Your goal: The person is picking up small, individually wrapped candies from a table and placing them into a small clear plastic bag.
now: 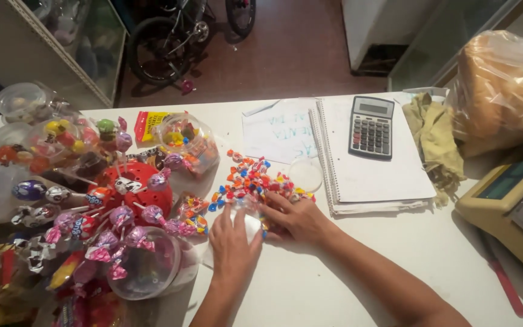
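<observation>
Left hand (232, 242): nearest the viewer, laid palm down on the white surface (346, 266), fingers spread and flat over a small clear plastic bag (246, 221), pinning it rather than gripping it. Right hand (295, 219): just right of the bag, fingers curled loosely at its mouth and touching the near edge of the pile of small wrapped candies (252, 178); whether a candy sits under the fingertips cannot be told. The candy pile lies directly beyond the bag, touching it, a scatter of red, orange and blue wrappers whose long axis runs from near right to far left, away from the hands; the right hand is the nearer of the two to it. Left of the bag, near: an overturned clear plastic dome (146, 266) and a red lollipop stand (137, 188) bristling with wrapped lollipops. Beyond the stand, left of the bag: clear jars of sweets (186, 139). Right of the bag, just past the pile: a round clear lid (305, 174) and a spiral notebook (370, 163) with a grey calculator (371, 127) on it. Further right: an olive cloth (434, 136), a bagged loaf of bread (497, 91), a beige weighing scale (509, 200). Farthest, on the floor beyond the surface: a child's bicycle (177, 36)
</observation>
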